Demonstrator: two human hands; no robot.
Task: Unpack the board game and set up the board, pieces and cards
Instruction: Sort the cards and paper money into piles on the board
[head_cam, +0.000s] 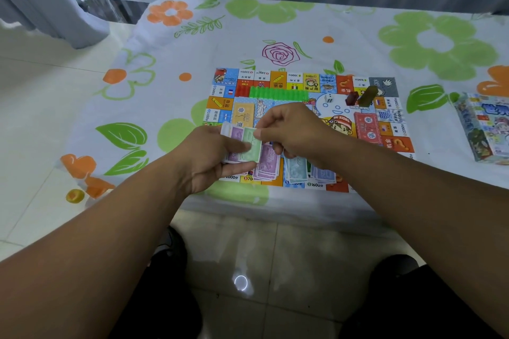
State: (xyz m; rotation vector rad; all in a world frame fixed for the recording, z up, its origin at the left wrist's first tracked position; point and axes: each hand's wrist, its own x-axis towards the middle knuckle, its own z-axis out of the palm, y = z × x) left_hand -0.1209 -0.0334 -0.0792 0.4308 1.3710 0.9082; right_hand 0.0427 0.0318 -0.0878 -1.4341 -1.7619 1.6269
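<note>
The colourful game board (303, 82) lies flat on the table. My left hand (209, 157) holds a stack of play money (237, 135) over the board's near left part. My right hand (292, 129) pinches the top green note (252, 147) of that stack. Sorted piles lie on the board's near edge: purple notes (268, 162), teal notes (296, 170) and lilac notes (323, 173). A row of green plastic houses (278, 93) stands at the far side. A white die (328, 98), a dark red piece (352, 98) and an olive piece (367, 95) sit at the far right.
The game box (487, 126) lies on the table at the right. A flowered tablecloth (303, 30) covers the table, whose near edge runs just under my wrists. Grey curtains hang behind. Tiled floor shows to the left and below.
</note>
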